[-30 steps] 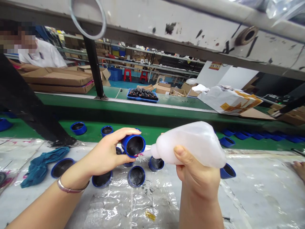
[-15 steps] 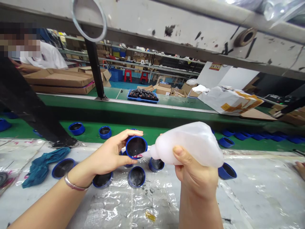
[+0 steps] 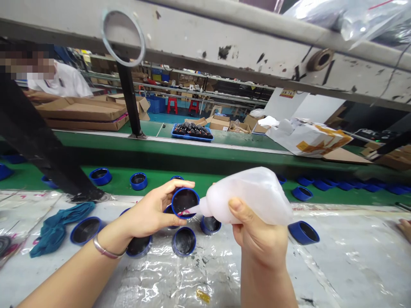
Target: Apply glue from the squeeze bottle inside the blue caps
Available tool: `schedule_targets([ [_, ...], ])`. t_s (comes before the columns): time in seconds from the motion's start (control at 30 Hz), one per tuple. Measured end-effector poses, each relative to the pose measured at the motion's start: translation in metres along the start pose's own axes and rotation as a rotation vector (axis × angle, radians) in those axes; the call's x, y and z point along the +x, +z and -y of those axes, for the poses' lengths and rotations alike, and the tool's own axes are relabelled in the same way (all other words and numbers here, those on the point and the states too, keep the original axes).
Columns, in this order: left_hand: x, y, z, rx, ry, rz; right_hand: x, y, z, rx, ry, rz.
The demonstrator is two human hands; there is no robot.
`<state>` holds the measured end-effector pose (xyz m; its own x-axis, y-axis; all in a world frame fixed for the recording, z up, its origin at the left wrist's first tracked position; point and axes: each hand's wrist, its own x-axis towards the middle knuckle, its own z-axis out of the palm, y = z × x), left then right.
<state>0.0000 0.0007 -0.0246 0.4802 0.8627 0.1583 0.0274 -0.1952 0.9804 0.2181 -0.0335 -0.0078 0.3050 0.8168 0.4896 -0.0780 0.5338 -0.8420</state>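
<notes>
My left hand (image 3: 157,209) grips a round blue cup-like part (image 3: 185,202) with a black inside, its opening tilted toward me. A white plastic squeeze bottle (image 3: 247,194) lies tipped in my right hand (image 3: 257,226), fingers wrapped round its body. The bottle's thin nozzle reaches inside the lower rim of the held part, where a little pink and white shows. Below, on the plastic-covered table (image 3: 224,273), stand more such blue parts, among them one in front (image 3: 184,241) and one under the nozzle (image 3: 211,224); my left arm partly covers others.
A teal cloth (image 3: 58,229) lies at left near another blue part (image 3: 86,230). Behind runs a green conveyor (image 3: 208,173) with several blue parts. A black post (image 3: 48,149) and an overhead beam (image 3: 192,38) frame the space. A person's hand (image 3: 405,226) shows at far right.
The squeeze bottle has shifted slightly left, its nozzle now further along inside the lower rim of the held part. The held part has moved slightly right and down in view.
</notes>
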Motion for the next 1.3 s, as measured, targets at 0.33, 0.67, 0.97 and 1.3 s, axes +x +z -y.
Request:
schedule_targets([
  [0.33, -0.002, 0.009, 0.002, -0.098, 0.007, 0.09, 0.001, 0.003, -0.002, 0.041, 0.043, 0.012],
  [0.67, -0.001, 0.012, 0.001, -0.16, -0.028, 0.139, 0.001, -0.001, -0.013, 0.026, 0.076, -0.041],
  [0.97, -0.001, 0.013, 0.002, -0.102, -0.075, 0.095, 0.001, 0.005, -0.009, 0.04, 0.036, -0.141],
  [1.3, 0.0, 0.013, 0.002, -0.068, -0.094, 0.065, 0.001, 0.004, -0.006, 0.034, 0.02, -0.195],
])
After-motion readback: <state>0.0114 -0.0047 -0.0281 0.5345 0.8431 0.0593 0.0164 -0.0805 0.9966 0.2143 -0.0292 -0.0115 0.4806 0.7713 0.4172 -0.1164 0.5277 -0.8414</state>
